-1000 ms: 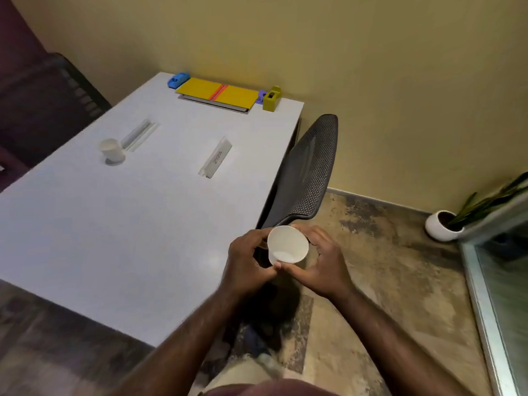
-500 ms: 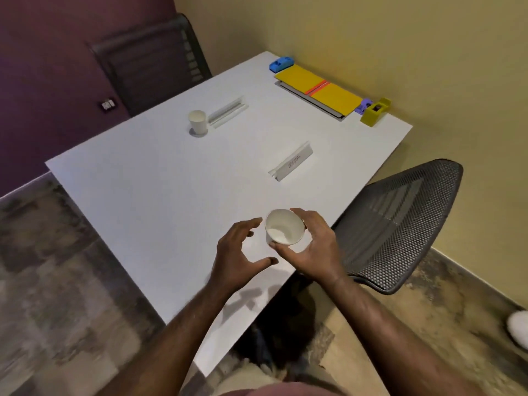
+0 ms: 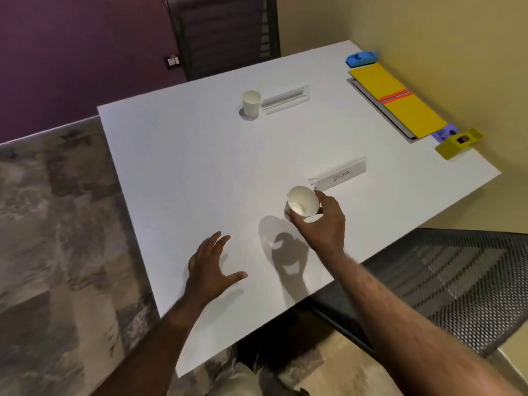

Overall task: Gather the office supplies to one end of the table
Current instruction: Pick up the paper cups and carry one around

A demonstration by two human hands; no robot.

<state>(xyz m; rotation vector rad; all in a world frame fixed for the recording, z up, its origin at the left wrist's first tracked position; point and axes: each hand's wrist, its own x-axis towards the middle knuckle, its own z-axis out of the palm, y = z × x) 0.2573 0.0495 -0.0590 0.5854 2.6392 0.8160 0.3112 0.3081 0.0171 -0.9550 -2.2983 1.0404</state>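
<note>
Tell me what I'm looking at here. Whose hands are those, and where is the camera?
There is no machine here. A person wears a camera on their head, so you see their own two arms from above. Their right hand holds a white paper cup above the white table. Their left hand is open, with fingers spread, over the table. Another cup stands farther away. Two white name cards lie on the table. At the far end, by the wall, sit a yellow folder, a blue stapler and a yellow tape holder.

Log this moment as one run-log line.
right hand: grips paper cup above table | left hand: open, empty | far-end supplies: untouched
</note>
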